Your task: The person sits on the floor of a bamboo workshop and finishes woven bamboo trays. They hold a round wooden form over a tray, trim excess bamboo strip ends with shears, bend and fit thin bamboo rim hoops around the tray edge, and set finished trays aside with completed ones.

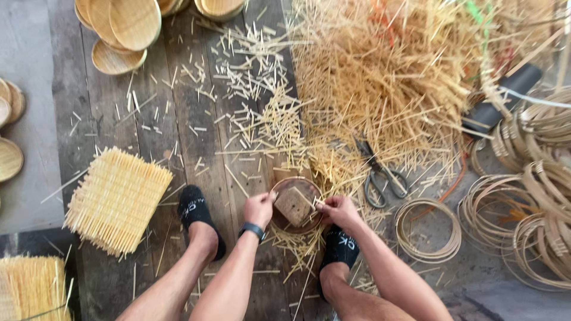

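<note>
Crouching low at lower centre, you are closing your left hand [258,208] and right hand [336,209] on the round mould [307,189], steadying it between your feet while the wooden block [294,205] is pressing its middle.

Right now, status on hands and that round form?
Left hand and right hand gripping round form, wooden block on top. Scissors beside. Bamboo offcuts around.
</note>
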{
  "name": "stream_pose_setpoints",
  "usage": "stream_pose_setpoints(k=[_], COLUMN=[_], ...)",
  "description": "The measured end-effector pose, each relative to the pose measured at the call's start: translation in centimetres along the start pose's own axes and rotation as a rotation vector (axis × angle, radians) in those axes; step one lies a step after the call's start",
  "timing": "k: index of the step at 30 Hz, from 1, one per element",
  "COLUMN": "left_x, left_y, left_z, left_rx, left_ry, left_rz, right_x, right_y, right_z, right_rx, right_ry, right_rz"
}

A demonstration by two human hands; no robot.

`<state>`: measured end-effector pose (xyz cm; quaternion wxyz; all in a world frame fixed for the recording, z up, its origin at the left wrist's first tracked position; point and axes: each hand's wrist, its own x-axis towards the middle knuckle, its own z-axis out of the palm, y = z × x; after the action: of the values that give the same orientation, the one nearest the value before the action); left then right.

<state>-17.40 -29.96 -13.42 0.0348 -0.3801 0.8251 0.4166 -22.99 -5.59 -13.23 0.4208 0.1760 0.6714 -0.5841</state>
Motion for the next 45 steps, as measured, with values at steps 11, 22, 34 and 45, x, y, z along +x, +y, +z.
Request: stream_pose_setpoints(k=[11, 22, 34, 45], left_x=[0.0, -6.0, -3.6, -5.4], left_y=[0.4, -1.6, 2.4, 7.4], left_z=[-0.8, 1.4, -4.5, -2.8], left_rx=[-0.144, -1.012, -0.23, -0.45], left_ry=[-0.082, -0.339, -0.231, -0.121], left_rz=[-0.286, -0.62, 0.296, 0.26], right_x=[-0.4, -1.4, -4.6, -4.7], right_y=[-1.3, 1.1, -4.3, -6.1], right_z=[-0.1, 1.7, 1.6, 4.8], right_rx=[0.026, 0.17, 0.183, 0.362], right_ry=[0.128, 0.028, -0.043, -0.067], right_rz=[0.082, 0.138, -0.131, 0.007])
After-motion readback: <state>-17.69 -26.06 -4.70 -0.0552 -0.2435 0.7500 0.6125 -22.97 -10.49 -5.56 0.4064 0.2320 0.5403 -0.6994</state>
